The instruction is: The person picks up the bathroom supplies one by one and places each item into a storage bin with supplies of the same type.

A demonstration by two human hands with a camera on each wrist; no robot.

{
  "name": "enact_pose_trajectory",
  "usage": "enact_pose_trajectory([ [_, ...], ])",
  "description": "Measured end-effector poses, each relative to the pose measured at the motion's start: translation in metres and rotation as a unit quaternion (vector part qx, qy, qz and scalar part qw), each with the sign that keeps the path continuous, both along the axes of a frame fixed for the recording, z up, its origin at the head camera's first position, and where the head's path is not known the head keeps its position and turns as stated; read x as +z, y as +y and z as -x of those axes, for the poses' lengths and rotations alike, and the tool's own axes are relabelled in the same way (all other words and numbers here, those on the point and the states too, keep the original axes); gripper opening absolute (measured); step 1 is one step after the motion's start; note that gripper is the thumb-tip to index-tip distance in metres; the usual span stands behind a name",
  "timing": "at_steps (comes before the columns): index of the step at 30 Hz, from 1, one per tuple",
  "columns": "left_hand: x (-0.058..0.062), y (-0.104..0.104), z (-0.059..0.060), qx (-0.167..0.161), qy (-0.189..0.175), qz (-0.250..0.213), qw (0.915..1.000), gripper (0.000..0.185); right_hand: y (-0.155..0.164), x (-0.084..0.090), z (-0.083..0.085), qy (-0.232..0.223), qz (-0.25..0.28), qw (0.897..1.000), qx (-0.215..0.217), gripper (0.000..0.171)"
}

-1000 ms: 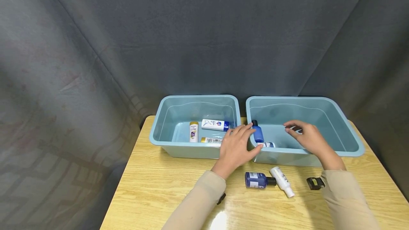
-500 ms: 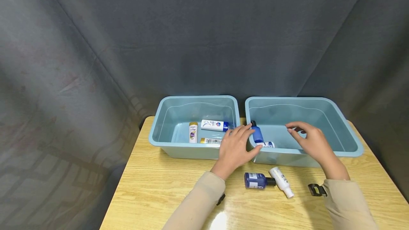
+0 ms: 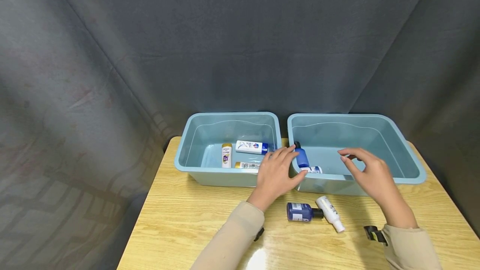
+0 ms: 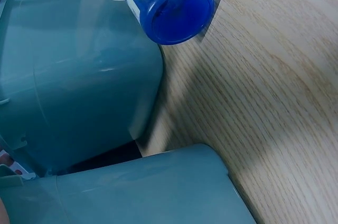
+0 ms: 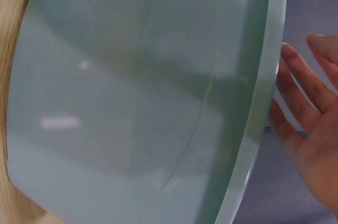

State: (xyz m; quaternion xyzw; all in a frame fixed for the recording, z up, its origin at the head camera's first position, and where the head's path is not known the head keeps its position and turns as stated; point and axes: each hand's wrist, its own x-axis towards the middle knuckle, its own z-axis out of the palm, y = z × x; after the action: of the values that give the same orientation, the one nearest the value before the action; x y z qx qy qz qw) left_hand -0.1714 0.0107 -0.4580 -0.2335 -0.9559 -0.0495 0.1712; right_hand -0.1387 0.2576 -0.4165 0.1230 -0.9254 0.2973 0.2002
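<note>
Right hand (image 3: pixel 371 174) withdrew above right bin (image 3: pixel 393 178).

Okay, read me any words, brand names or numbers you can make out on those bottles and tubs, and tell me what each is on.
No text is readable.
Dark blue bottle on the table: white label, print too small.
White bottle beside it: markings blurred.
Three bottles in the left tub: labels coloured, unreadable.
Blue bottle in the right tub: no legible print.
Tubs: no markings visible.

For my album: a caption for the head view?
Two hands hover at twin teal bins; bottles lie nearby.
</note>
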Motion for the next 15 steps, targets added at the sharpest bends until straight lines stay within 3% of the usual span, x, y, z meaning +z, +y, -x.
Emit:
enact_pose_trajectory([
  [15,0.000,0.000,0.000,-0.004,-0.001,-0.011,0.9999,0.061,-0.006,-0.007,-0.019,0.124,0.037,0.991,0.036,0.036],
])
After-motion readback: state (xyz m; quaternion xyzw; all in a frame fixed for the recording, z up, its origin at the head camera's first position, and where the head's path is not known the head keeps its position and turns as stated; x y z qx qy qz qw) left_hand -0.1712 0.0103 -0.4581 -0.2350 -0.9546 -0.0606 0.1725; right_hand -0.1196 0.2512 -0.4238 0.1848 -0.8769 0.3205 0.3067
